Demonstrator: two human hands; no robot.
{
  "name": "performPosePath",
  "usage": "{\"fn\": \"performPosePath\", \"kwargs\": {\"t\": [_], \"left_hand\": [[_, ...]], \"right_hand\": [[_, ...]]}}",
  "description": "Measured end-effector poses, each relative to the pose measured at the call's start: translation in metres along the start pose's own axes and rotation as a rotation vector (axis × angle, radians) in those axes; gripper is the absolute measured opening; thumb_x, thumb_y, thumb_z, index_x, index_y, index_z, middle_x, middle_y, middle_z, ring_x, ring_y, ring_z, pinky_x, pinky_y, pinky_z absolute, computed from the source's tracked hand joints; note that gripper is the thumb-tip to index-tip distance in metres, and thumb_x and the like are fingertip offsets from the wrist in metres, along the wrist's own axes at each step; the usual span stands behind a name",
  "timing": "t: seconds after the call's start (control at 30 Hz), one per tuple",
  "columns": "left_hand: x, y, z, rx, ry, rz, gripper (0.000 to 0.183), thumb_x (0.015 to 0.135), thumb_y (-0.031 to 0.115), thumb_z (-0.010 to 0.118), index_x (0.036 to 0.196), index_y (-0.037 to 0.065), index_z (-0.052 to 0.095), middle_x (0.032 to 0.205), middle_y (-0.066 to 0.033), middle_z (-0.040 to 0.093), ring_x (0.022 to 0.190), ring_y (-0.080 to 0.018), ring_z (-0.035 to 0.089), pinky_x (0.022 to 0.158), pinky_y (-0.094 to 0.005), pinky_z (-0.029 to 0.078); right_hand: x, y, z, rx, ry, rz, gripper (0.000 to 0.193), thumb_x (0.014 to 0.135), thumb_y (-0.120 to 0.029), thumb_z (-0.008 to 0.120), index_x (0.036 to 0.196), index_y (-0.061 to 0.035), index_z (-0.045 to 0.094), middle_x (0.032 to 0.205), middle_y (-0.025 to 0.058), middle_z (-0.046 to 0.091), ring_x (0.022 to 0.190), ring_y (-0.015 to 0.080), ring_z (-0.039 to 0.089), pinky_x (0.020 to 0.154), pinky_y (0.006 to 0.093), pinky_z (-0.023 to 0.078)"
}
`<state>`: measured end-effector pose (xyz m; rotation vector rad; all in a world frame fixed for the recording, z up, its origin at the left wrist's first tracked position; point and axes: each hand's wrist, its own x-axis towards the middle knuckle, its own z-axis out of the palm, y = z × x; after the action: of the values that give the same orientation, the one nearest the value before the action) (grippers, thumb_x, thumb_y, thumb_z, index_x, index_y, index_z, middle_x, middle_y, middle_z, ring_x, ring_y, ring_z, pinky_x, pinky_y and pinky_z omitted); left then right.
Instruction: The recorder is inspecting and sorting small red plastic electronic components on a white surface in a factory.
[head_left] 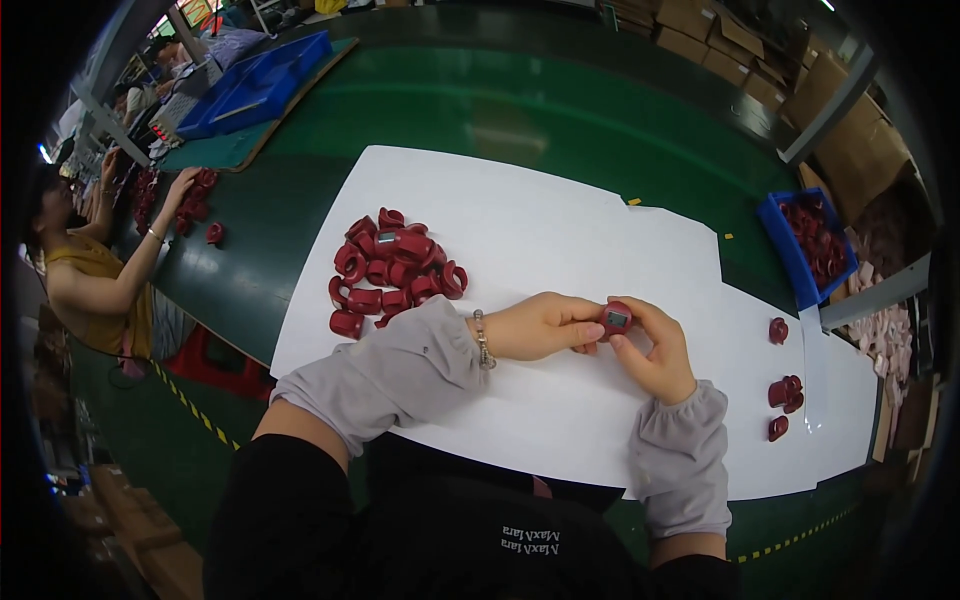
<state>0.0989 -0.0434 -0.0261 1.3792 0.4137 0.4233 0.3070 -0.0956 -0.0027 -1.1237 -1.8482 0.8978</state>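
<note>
My left hand [540, 328] and my right hand [657, 352] meet over the white sheet, closed on one dark red curled band [617, 318] with a small grey display facing up. The right thumb and forefinger grip its right side. At its left edge the left thumb and fingers pinch it, and they partly hide it. A heap of similar dark red curled bands [398, 270] lies to the left, beyond my left forearm. One band on top of the heap also shows a grey display.
White sheets [520, 215] cover part of the green table [430, 95]. Several red bands [779, 393] sit at the right, near a blue bin [808, 300] filled with red pieces. At the left, a person [100, 280] handles red pieces near a blue tray [262, 90].
</note>
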Motion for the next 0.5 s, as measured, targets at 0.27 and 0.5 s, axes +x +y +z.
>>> {"fn": "performPosePath", "kwargs": {"t": [0.27, 0.5], "left_hand": [[-0.0018, 0.0014, 0.0006, 0.009, 0.003, 0.011, 0.03, 0.098, 0.02, 0.046, 0.118, -0.001, 0.053, 0.102, -0.0048, 0.059, 0.092, -0.0109, 0.056, 0.085, -0.0277, 0.047], [-0.0025, 0.0028, 0.0027, 0.004, 0.023, 0.004, 0.031, 0.098, 0.019, 0.045, 0.12, -0.002, 0.052, 0.103, -0.0056, 0.059, 0.092, -0.0115, 0.057, 0.085, -0.028, 0.048]], "right_hand": [[0.0011, -0.0034, 0.0011, -0.013, 0.005, -0.019, 0.038, 0.077, -0.002, 0.06, 0.115, 0.0044, 0.055, 0.102, 0.0128, 0.063, 0.092, 0.0205, 0.062, 0.084, 0.0309, 0.049], [-0.0001, -0.0053, 0.002, -0.001, 0.012, -0.009, 0.039, 0.077, -0.002, 0.06, 0.115, 0.0039, 0.055, 0.102, 0.0137, 0.063, 0.092, 0.0214, 0.062, 0.085, 0.031, 0.048]]}}
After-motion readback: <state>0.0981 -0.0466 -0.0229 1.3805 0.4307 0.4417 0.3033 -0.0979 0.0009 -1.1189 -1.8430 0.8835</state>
